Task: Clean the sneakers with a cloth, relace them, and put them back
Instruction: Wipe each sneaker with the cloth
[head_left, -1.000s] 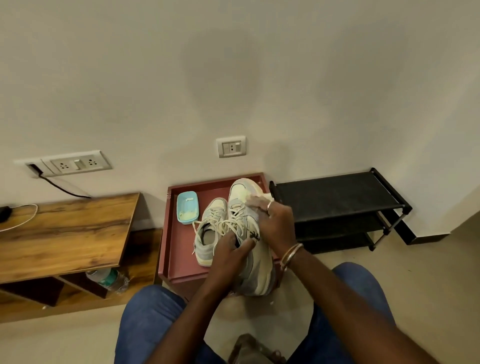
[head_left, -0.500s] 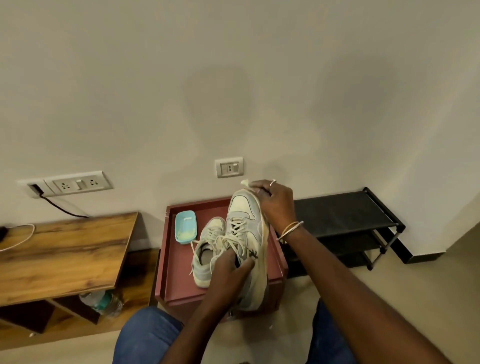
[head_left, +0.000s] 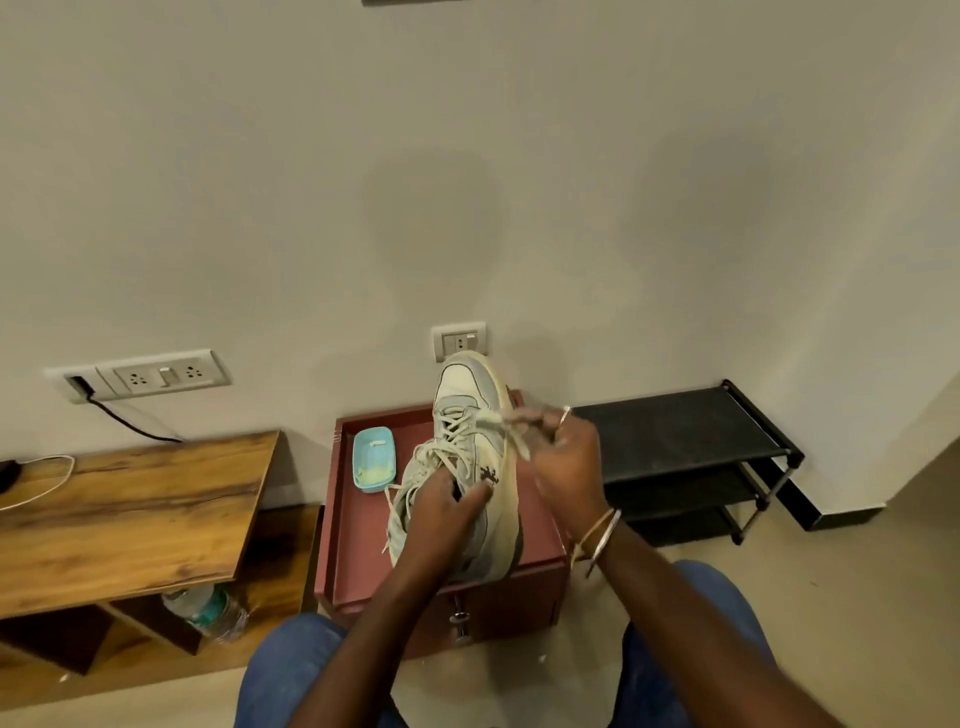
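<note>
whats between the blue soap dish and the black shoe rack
In the head view, the sneaker, held up by the left hand, and the right hand lie between the blue soap dish and the black shoe rack.

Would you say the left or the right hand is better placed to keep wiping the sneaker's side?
Probably the right hand: it pinches the cloth against the sneaker, while the left hand grips its collar.
</note>
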